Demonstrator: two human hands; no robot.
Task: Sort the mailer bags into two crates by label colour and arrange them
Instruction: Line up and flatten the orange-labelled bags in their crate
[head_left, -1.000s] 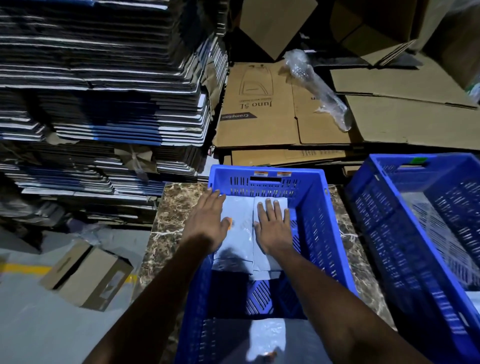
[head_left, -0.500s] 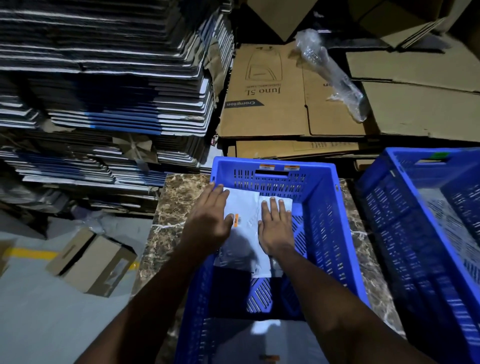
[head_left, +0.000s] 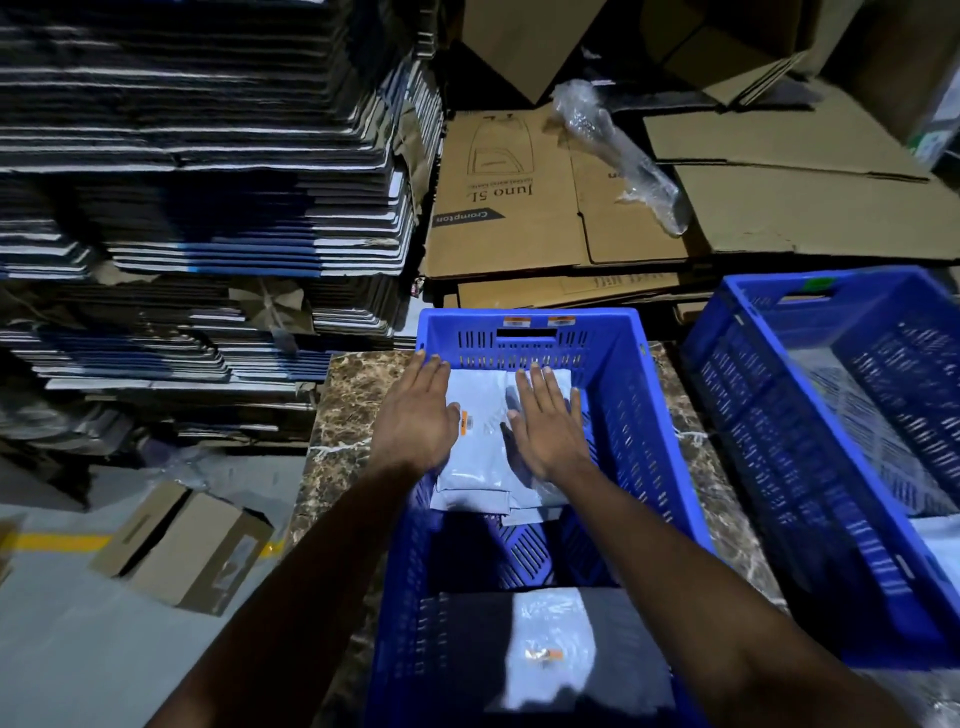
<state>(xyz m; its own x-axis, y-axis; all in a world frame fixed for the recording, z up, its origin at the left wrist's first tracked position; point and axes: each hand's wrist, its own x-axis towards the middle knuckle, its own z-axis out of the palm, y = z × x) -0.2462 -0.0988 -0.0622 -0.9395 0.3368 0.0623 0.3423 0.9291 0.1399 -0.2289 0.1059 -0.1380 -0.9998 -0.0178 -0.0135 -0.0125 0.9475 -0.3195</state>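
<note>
The left hand (head_left: 415, 415) lies flat, fingers straight, on the small stack of grey mailer bags (head_left: 480, 447) at the far end of the near crate (head_left: 649, 415); just right of it the right hand (head_left: 548, 426) presses likewise, gripping nothing. Soft, light, probably slippery film: best squared by its edges. Two crates; bag count unclear.

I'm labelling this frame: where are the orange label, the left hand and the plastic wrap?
orange label (head_left: 463, 420), head view, its middle.
left hand (head_left: 415, 415), head view, back of hand.
plastic wrap (head_left: 623, 156), head view, mid-length.
</note>
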